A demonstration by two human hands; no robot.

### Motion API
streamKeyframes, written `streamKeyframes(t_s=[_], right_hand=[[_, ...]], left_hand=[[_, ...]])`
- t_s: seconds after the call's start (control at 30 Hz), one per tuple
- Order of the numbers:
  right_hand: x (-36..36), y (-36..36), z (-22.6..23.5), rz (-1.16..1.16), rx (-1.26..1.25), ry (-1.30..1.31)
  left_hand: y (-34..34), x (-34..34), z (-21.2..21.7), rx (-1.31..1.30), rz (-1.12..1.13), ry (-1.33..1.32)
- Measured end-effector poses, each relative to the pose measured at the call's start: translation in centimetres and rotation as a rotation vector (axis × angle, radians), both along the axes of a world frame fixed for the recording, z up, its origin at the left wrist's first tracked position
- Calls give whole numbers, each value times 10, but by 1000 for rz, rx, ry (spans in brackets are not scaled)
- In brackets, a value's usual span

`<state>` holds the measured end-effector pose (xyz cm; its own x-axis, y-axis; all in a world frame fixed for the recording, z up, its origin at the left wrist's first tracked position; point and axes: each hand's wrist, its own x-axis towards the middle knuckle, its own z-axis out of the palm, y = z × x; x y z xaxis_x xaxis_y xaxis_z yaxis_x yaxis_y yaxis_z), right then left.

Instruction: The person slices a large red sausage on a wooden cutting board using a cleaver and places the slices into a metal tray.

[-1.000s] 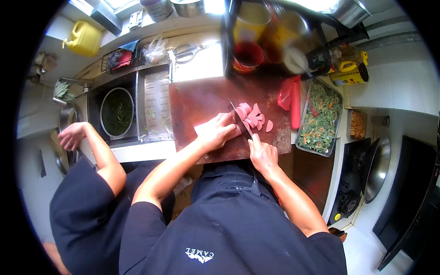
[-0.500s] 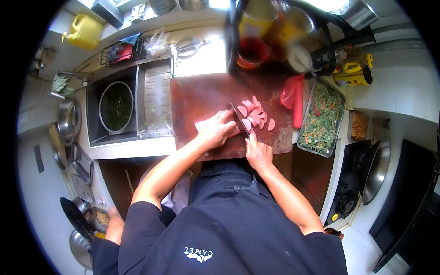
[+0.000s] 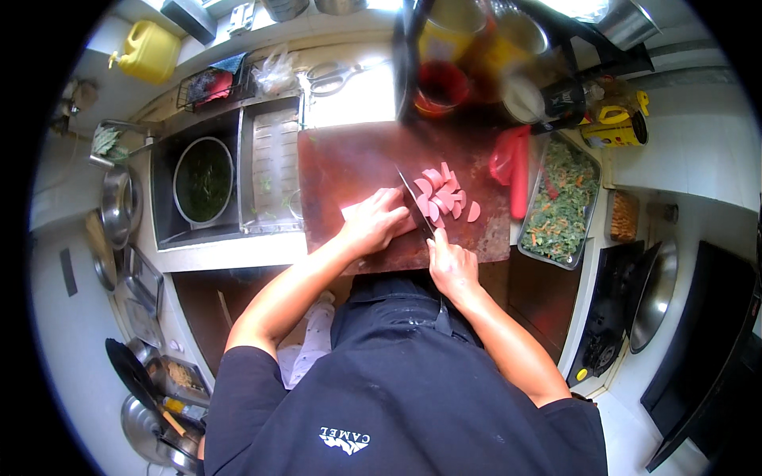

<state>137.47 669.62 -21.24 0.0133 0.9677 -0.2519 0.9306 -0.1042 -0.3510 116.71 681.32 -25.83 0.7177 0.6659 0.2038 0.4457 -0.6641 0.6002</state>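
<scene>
We cannot see the middle of the smooth pink sausage log (image 3: pixel 406 227) beneath the left grip (image 3: pixel 376 220) or the handle of the dark metal knife (image 3: pixel 415 201) inside the right grip (image 3: pixel 453 265), while the round red tub (image 3: pixel 441 89) looks blurred and the upper edge crops a silver metal pot (image 3: pixel 341 5).

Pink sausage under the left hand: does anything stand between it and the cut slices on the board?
Yes: the knife, held in the right hand, stands between the sausage and the cut slices. Nothing visible separates the left hand from the sausage.
</scene>
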Motion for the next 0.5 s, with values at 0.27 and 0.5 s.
streamKeyframes(t_s=[0.27,0.5], right_hand=[[8,7,-20,2,47,-8],[-2,8,19,46,24,22]], left_hand=[[-1,-5,7,-16,19,3],[-3,-11,6,19,41,35]])
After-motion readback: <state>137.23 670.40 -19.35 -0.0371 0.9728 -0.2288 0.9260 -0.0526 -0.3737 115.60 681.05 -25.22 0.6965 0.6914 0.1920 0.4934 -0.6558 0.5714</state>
